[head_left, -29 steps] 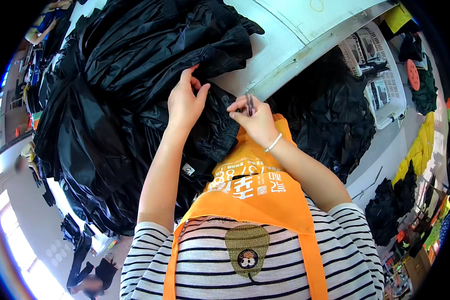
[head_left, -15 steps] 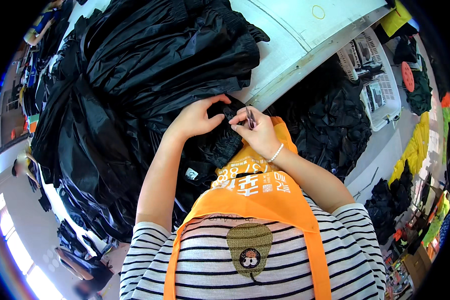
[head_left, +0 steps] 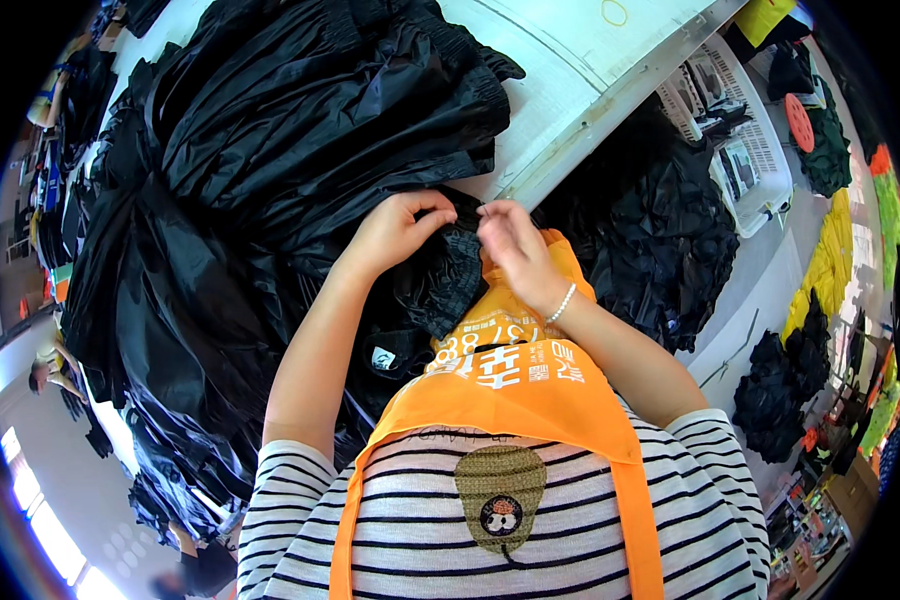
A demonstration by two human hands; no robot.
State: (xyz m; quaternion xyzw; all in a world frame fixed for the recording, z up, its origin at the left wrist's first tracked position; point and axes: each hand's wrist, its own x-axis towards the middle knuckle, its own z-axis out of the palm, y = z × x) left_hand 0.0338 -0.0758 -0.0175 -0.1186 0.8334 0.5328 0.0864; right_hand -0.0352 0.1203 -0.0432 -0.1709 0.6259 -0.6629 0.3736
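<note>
Left hand [head_left: 395, 232] pinched shut on the gathered, ribbed edge of a black garment [head_left: 440, 280], thumb and fingers curled over the fabric. Right hand [head_left: 515, 250] closed too, fingertips bunched at the same edge, just beside the left and nearly touching it; whether anything small sits inside that grip, impossible to tell. Thin bead bracelet [head_left: 562, 303] at the right wrist.

Garment draped from the near edge of the white tabletop [head_left: 570, 90] down toward the orange apron [head_left: 530, 390], worn over a striped shirt [head_left: 410, 510]. Small white label [head_left: 383, 359] showing on the fabric lower down.

Probably the step of working or checking the elastic hem, both grips at 1 spot. Next move, judged from this: a steady pinch with the left while the right works along the ribbing, without letting the slippery cloth slide off the edge.

Further out, a big heap of black clothing [head_left: 300, 120] covering most of the tabletop and spilling left; another dark pile [head_left: 650, 240] to the right, below a white basket [head_left: 740, 150].

Exact contact point hidden by both sets of fingers. Garment type unclear, folds swallowed in black. Edges of the scene bent and dim, small items there unreadable.
</note>
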